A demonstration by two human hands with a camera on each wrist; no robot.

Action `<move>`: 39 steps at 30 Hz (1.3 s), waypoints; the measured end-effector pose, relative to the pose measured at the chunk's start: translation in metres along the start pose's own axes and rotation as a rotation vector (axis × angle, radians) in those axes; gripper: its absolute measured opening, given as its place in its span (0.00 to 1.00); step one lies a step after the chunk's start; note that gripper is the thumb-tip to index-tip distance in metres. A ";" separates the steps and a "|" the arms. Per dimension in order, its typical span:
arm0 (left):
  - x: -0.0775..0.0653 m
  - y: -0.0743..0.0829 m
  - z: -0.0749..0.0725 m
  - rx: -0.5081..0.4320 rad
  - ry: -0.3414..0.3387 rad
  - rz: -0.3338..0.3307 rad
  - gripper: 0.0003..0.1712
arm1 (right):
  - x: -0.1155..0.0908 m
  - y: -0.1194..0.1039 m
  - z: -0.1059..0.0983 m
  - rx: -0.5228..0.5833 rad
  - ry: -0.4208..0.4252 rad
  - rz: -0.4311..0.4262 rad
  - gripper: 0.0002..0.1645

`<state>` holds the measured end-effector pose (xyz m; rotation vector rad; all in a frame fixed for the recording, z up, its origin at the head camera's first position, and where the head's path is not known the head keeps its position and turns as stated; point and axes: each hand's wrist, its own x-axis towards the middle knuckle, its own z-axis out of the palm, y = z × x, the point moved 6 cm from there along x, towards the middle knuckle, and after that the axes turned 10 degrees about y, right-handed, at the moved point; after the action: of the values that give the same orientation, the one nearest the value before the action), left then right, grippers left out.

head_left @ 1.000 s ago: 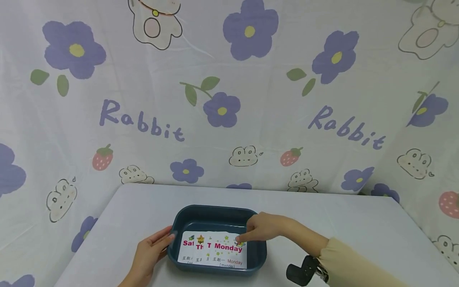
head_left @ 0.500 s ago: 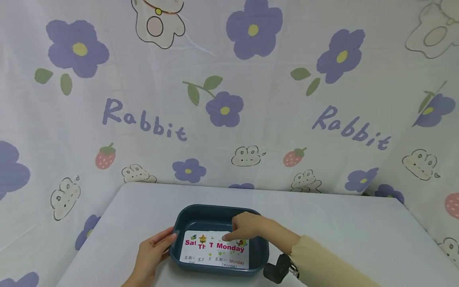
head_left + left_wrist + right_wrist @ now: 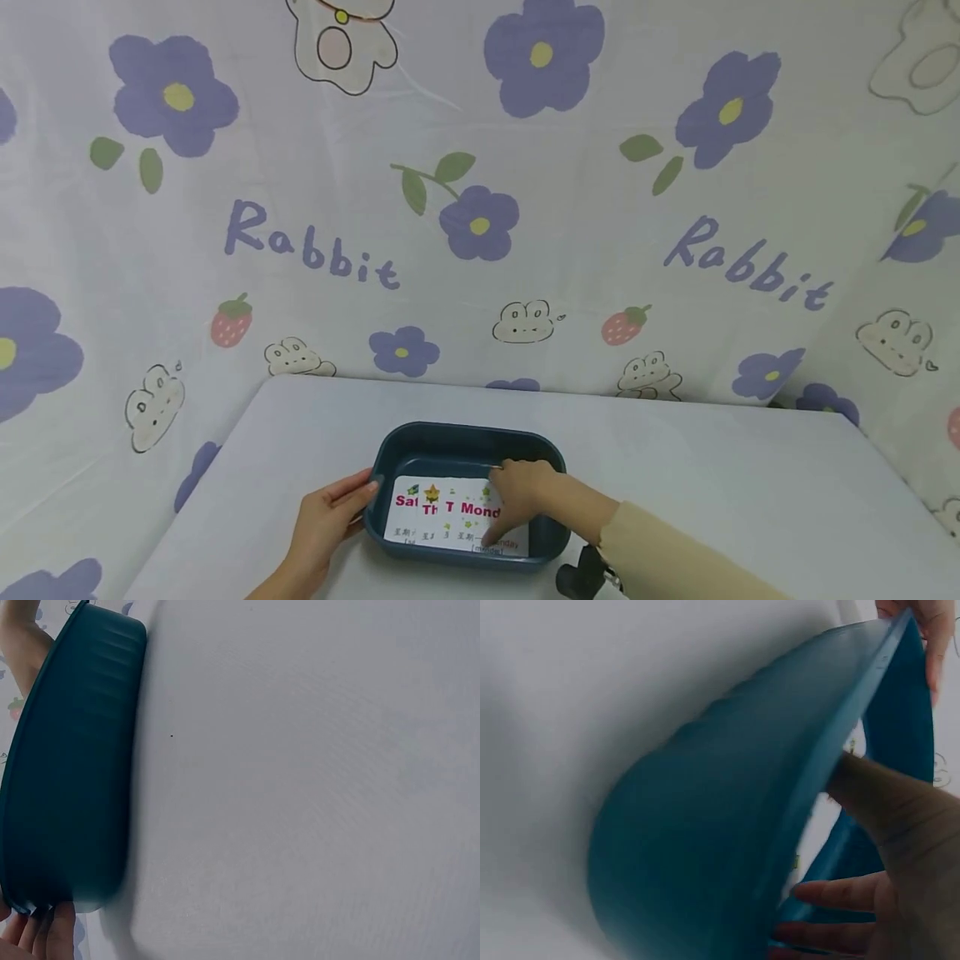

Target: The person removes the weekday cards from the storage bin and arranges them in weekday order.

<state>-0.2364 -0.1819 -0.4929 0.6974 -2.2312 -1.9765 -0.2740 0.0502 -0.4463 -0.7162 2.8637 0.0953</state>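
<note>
A dark blue-green plastic basin [image 3: 474, 440] with rounded corners stands near the front of the white table. Inside lie several overlapping white cards [image 3: 430, 523] printed with pink weekday words and Chinese characters; the Monday card [image 3: 474, 518] is on top at the right. My left hand [image 3: 324, 521] grips the basin's left end, its thumb at the rim and its fingers along the outer wall. Over the Monday card, my right hand [image 3: 525, 492] reaches in with thumb and fingers spread apart, covering part of the word. In the right wrist view its fingers [image 3: 838, 892] look straight.
The white table [image 3: 697, 467] extends to both sides of and behind the basin. A white cloth backdrop [image 3: 435, 125] with purple flowers and rabbit drawings hangs behind it. A black wrist camera [image 3: 581, 575] sits under the right sleeve [image 3: 667, 550], near the basin's right front corner.
My right hand has shifted left from the Monday card's right edge, then lowered over its face, with the thumb now near the front edge. The left hand keeps its grip on the basin.
</note>
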 end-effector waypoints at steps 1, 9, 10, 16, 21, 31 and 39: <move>0.000 0.000 0.000 0.002 0.005 0.000 0.27 | 0.000 0.000 0.001 -0.002 0.005 -0.009 0.50; -0.003 0.002 0.000 -0.006 0.006 0.004 0.26 | 0.001 -0.005 0.010 -0.075 0.034 -0.043 0.52; -0.003 0.001 0.000 -0.007 0.008 -0.003 0.26 | 0.000 -0.007 0.011 -0.084 0.037 -0.052 0.52; -0.005 -0.005 -0.001 -0.006 0.034 -0.025 0.25 | -0.002 -0.012 0.013 -0.098 0.054 -0.088 0.51; -0.004 -0.006 -0.001 -0.031 0.067 -0.046 0.25 | -0.003 -0.011 0.014 -0.128 0.062 -0.097 0.51; -0.004 0.000 -0.001 -0.048 0.044 -0.058 0.25 | -0.003 -0.006 0.011 -0.137 0.108 -0.131 0.50; -0.004 -0.002 -0.003 -0.056 0.049 -0.074 0.25 | -0.002 -0.007 0.010 -0.133 0.121 -0.161 0.52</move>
<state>-0.2311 -0.1829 -0.4928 0.8237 -2.1439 -2.0232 -0.2671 0.0465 -0.4556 -1.0075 2.9206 0.2284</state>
